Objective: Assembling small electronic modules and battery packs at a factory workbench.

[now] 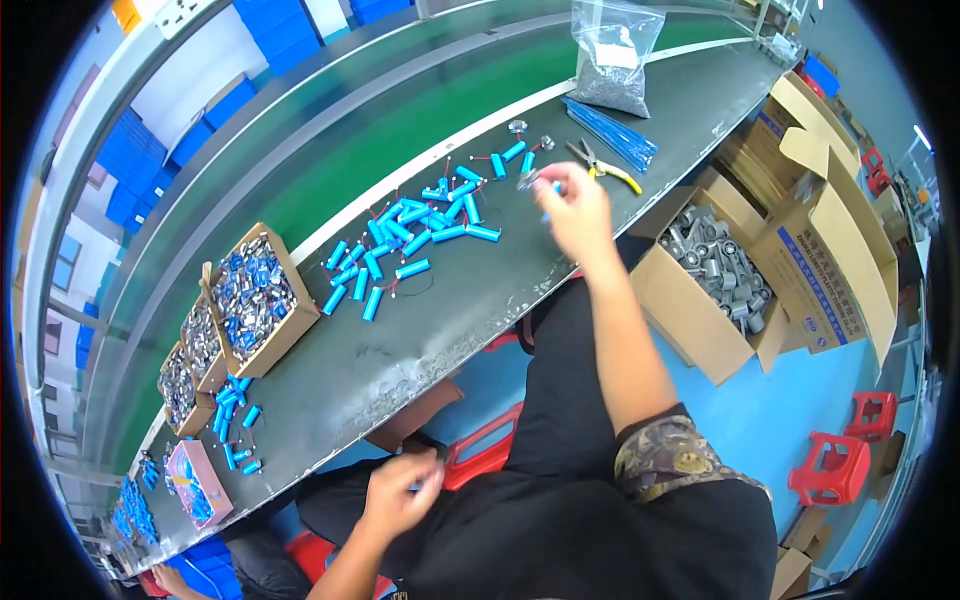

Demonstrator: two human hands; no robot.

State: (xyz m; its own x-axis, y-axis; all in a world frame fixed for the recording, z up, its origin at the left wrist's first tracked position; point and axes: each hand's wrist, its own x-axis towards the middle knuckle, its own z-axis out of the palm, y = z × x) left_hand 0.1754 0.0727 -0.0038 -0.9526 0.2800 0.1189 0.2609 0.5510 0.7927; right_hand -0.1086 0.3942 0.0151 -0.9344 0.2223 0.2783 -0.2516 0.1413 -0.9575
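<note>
My right hand (582,215) is over the black bench surface, its fingers closed on a blue cylindrical battery cell (556,188), mostly hidden. A small silvery part (527,181) shows at the fingertips; whether it is joined to the cell I cannot tell. Low over my lap, my left hand (400,492) is curled closed. Something small and dark shows between its fingers, too little to name. Left of my right hand lies a loose pile of blue battery cells (410,225), several with thin red leads. Yellow-handled pliers (605,170) rest just beyond my right hand.
Blue cable ties (615,135) and a clear bag of small parts (612,80) lie at the far right. Boxes of small metal parts (255,300) and a pink box (198,485) stand left. A carton of grey parts (715,265) and a red stool (832,468) are right.
</note>
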